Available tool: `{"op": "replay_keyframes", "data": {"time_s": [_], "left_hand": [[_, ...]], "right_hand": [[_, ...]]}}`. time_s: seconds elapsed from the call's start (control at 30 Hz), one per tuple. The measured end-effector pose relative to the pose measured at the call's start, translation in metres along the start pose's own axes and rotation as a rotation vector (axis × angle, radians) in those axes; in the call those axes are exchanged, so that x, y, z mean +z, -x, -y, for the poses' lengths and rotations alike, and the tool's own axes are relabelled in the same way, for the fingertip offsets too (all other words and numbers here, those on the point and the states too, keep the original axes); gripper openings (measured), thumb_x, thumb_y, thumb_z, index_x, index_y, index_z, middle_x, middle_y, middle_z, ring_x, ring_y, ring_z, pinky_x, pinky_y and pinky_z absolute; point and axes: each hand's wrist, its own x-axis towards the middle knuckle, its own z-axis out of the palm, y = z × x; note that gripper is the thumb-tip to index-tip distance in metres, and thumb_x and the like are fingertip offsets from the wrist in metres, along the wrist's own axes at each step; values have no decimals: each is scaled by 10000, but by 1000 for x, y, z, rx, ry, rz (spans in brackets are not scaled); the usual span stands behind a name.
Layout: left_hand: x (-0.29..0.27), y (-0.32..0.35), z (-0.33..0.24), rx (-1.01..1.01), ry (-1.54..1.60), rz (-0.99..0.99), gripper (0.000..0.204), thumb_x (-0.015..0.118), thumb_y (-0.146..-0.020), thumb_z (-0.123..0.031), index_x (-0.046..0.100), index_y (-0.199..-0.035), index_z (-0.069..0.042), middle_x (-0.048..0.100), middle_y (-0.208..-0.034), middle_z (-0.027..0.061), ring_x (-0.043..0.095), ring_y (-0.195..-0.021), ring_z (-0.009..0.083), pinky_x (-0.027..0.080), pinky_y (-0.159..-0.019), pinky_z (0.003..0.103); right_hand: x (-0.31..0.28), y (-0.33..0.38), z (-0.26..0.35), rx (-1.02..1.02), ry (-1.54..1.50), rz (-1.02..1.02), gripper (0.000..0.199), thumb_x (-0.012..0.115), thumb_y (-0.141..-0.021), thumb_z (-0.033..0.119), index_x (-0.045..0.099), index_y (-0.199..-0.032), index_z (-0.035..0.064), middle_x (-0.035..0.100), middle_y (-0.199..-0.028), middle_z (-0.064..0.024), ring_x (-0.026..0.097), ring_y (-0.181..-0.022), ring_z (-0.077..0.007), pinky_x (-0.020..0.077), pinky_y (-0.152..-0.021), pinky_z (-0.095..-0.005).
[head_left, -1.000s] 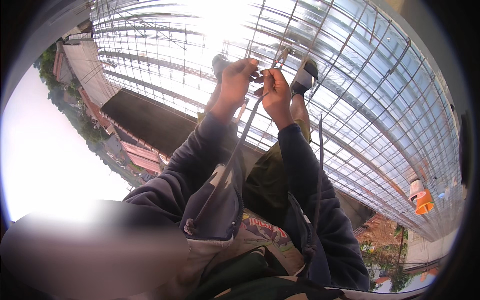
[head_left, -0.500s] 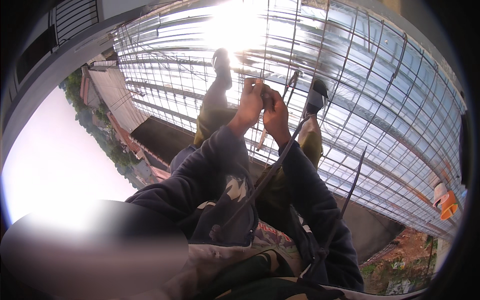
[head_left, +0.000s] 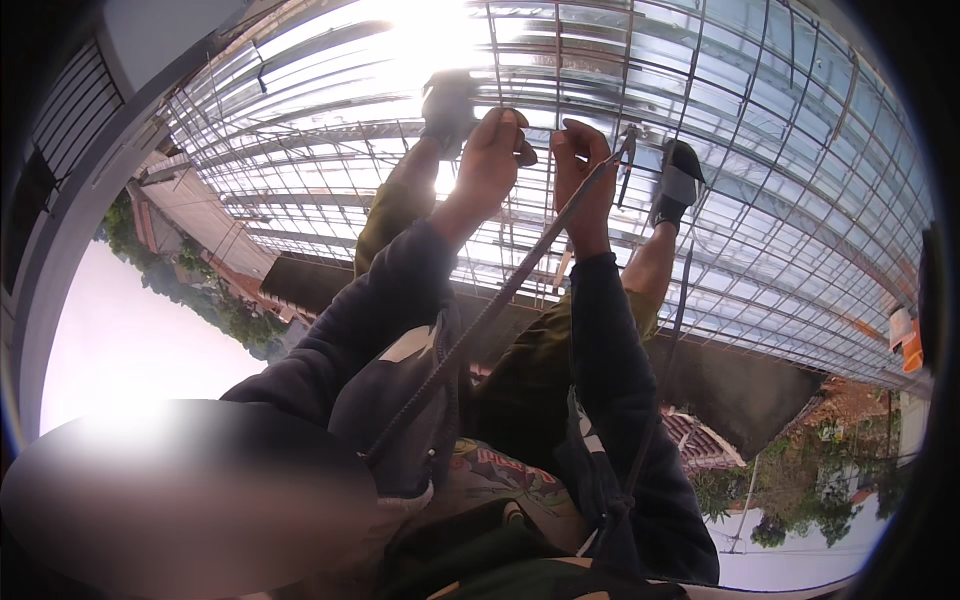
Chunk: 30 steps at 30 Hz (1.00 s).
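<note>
My left hand is raised above a grid of steel reinforcing bars, its thumb and fingers closed in a pinch. Whatever sits between those fingertips is too small to make out. A short gap to the right, my right hand has curled fingers, with thumb and forefinger close together beside an upright bar of the mesh; any thin piece in them cannot be told. Past the right hand lies a dark pincer-like tool on the mesh. A grey hood cord hangs across the view in front of the right hand.
My shod feet, the left shoe and the right shoe, stand on the mesh over shiny metal decking. Glare whitens the upper middle. An orange object lies far right. A dark ledge runs along the near edge, with roofs and trees below.
My hands were together and have drawn apart, the left one moving left and the right one right. The view has shifted, and the hood cord now swings across the right hand.
</note>
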Motion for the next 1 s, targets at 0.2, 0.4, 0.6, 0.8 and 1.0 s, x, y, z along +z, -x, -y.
{"op": "replay_keyframes", "data": {"time_s": [0.2, 0.4, 0.6, 0.8, 1.0], "left_hand": [[-54, -28, 24, -80, -1, 101, 276, 464, -1171, -243, 631, -1149, -24, 513, -809, -19, 499, -695, 90, 456, -645, 277], [-59, -30, 40, -136, 71, 211, 273, 449, -1167, -243, 614, -1178, -26, 505, -783, -14, 498, -693, 99, 442, -645, 277], [-60, -30, 62, -287, 221, 251, 277, 492, -1153, -299, 630, -1087, -68, 531, -896, -10, 512, -826, 110, 462, -734, 287], [-58, -36, 64, -323, 271, 181, 239, 470, -1165, -298, 588, -1093, -103, 507, -868, -14, 492, -760, 106, 456, -684, 299], [-75, -86, 48, -39, 534, -131, 312, 408, -1174, -338, 472, -970, -112, 367, -777, -10, 305, -643, 122, 319, -572, 300]], "right_hand": [[63, -45, -24, 46, -151, 131, 383, 744, -1034, 157, 676, -1387, 27, 766, -1034, -45, 683, -912, -84, 551, -800, -250], [63, -45, -31, 214, -218, 171, 236, 731, -1034, 116, 760, -1250, 25, 782, -1013, -79, 725, -921, -122, 592, -836, -271], [36, -41, -52, 284, -249, 241, 221, 739, -1020, 88, 770, -1224, 11, 788, -1041, -86, 722, -944, -132, 575, -861, -267], [27, -37, -68, 179, -115, 359, 342, 741, -1028, 148, 702, -1343, 22, 762, -1132, -84, 711, -939, -122, 557, -829, -275], [26, 27, -72, 484, -105, 626, 656, 683, -1068, 402, 441, -1550, 28, 704, -1210, -153, 685, -1112, -190, 543, -863, -321]]}}
